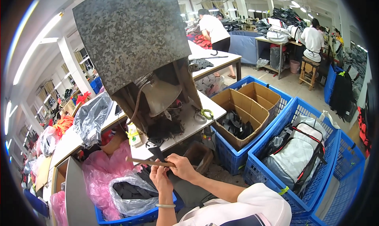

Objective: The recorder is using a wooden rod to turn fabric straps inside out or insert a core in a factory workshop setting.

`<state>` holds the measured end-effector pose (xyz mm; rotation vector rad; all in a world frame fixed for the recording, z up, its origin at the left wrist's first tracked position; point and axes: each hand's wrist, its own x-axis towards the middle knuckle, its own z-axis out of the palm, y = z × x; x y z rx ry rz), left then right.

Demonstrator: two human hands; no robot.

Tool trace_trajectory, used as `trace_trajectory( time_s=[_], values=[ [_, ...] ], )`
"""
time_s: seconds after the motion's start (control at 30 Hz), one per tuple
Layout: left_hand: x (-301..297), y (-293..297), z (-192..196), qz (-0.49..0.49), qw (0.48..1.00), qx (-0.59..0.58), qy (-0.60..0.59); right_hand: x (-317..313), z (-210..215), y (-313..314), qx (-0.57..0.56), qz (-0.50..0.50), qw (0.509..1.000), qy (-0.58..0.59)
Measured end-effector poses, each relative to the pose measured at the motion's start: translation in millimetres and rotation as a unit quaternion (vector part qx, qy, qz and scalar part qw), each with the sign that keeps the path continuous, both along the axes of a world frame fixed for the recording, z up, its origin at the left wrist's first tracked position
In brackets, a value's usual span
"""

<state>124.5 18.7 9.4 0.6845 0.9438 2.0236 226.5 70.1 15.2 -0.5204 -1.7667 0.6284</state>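
Note:
In front of me, my right hand [183,167] is closed around one end of a thin brown wooden stick [144,161], which points left. Just beside it, my left hand [161,180] has its fingers pinched at a dark fabric strip [156,152] that stands up by the stick. The fingers partly hide where strip and stick meet. Beyond the hands stands a hood [132,32] of mottled grey sheet metal with wooden sides. Under it are a whitish cone-shaped part [161,95] and a heap of dark fluff [166,129] on the white table [189,125].
A clear bag [134,198] of dark pieces and pink plastic [104,166] lie below left. At right, a cardboard box [254,115] stands in a blue crate [229,155]; another crate holds grey-white backpacks [298,151]. Several people work farther back.

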Motion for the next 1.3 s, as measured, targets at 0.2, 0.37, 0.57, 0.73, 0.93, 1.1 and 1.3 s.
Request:
trace_trajectory(
  time_s=[0.2, 0.37, 0.57, 0.73, 0.93, 1.1, 1.3],
  values=[
    [3.2, -5.0, -5.0, 0.008, 0.999, -0.026, 0.019, -10.0, 7.1, -5.5, -0.094, -0.010, 0.995, 0.010],
    [-2.3, -6.7, 0.0, 0.009, 0.999, -0.030, 0.022, -29.5, 2.1, -2.1, -0.083, -0.007, 0.996, 0.007],
    [-25.9, -2.9, 8.4, -0.036, 0.995, 0.000, -0.089, -45.7, 3.7, 0.2, -0.047, -0.023, 0.999, 0.014],
    [-56.0, -17.8, 15.5, -0.121, 0.958, -0.030, -0.258, -64.2, 14.5, -4.7, -0.306, 0.208, 0.896, 0.245],
    [-51.9, -34.9, 13.2, 0.010, 0.985, 0.057, -0.165, -87.2, 22.4, -9.5, -0.491, 0.342, 0.764, 0.241],
    [-79.2, -48.4, 5.3, -0.044, 0.992, 0.053, -0.109, -77.6, 27.4, -12.9, -0.102, 0.189, 0.977, -0.006],
    [-91.7, -39.0, -6.6, -0.113, 0.974, 0.067, -0.183, -85.3, 38.9, -11.6, -0.450, 0.380, 0.796, 0.136]
  ],
)
